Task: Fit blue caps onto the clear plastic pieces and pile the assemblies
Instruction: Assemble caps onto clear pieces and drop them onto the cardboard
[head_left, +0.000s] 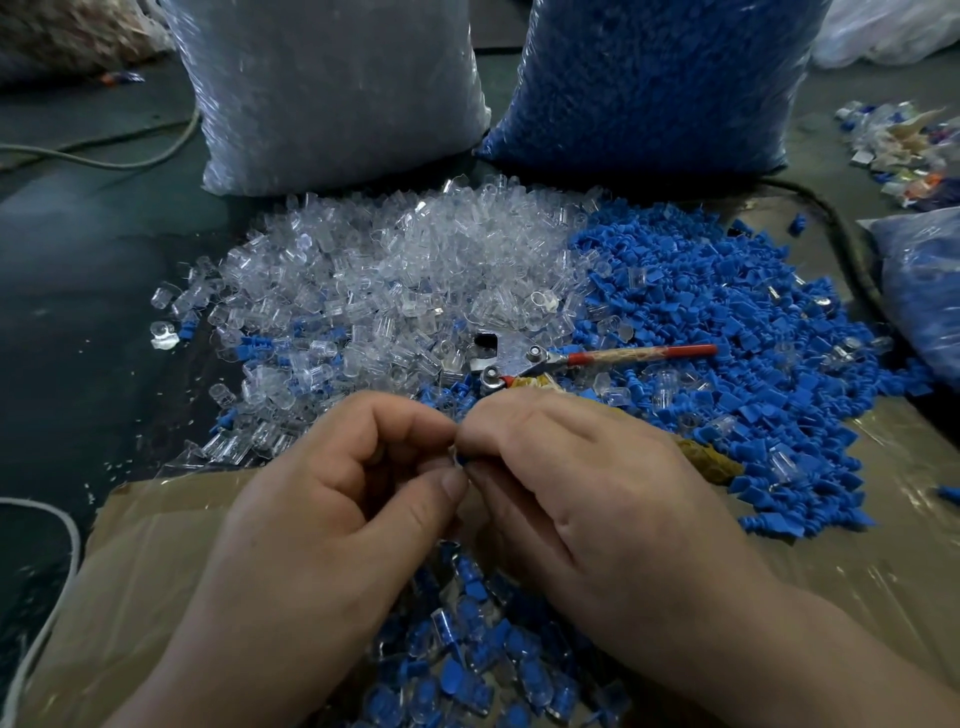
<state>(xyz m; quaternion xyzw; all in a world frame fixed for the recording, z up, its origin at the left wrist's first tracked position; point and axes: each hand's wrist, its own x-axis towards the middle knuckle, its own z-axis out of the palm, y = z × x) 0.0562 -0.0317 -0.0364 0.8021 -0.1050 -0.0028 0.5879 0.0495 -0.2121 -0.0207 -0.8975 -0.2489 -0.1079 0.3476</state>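
Head view. Both hands meet at frame centre: the left hand (353, 467) and the right hand (571, 483) each pinch, thumb against curled forefinger, one small part (459, 459) between their fingertips. We see of it only a clear edge and a blue speck. The fingers hide the rest, so we cannot tell its long axis or which way it points. It is held above the pile of assemblies (467, 654), which lies on a cardboard sheet (145, 545) nearest the person. Beyond the hands, a heap of clear pieces (405, 260) lies left and a heap of blue caps (727, 322) right, their edges mingling. A metal tool (597, 356) lies across that border, its red handle pointing right; a second, yellow-wrapped handle runs behind the right hand. Behind stand two full bags, a clear bag (322, 88) and a blue bag (654, 78).
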